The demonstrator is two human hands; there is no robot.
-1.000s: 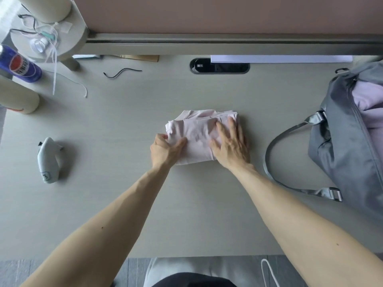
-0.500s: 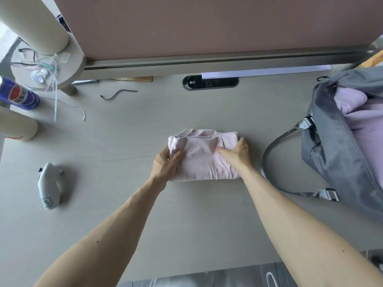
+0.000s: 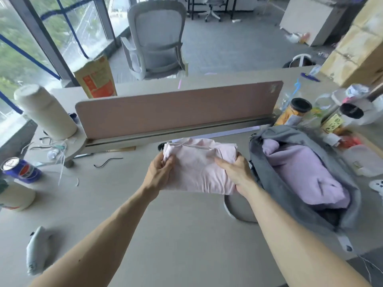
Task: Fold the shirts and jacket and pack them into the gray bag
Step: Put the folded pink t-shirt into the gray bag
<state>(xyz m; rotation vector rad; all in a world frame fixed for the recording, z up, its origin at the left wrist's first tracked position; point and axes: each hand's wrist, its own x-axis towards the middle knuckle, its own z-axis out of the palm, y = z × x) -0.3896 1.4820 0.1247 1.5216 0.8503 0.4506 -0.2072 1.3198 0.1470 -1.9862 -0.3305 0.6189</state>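
A folded pale pink shirt [image 3: 199, 168] is lifted off the desk, held between both hands. My left hand [image 3: 158, 171] grips its left edge, thumb on top. My right hand [image 3: 236, 172] grips its right edge next to the bag. The gray bag [image 3: 275, 189] lies open at the right of the desk, with a folded lilac garment [image 3: 306, 172] inside it. The bag's strap loops on the desk below my right wrist.
A pink divider panel [image 3: 176, 108] runs across the back of the desk [image 3: 165, 235]. Jars and clutter [image 3: 298, 110] stand behind the bag. At the left are a blue can [image 3: 20, 169], white cylinders [image 3: 44, 112], loose cords, and a small grey device [image 3: 37, 249].
Both hands went from pressing the folded shirt flat on the desk to gripping its sides and lifting it up and rightward toward the bag. The camera view tilted upward.
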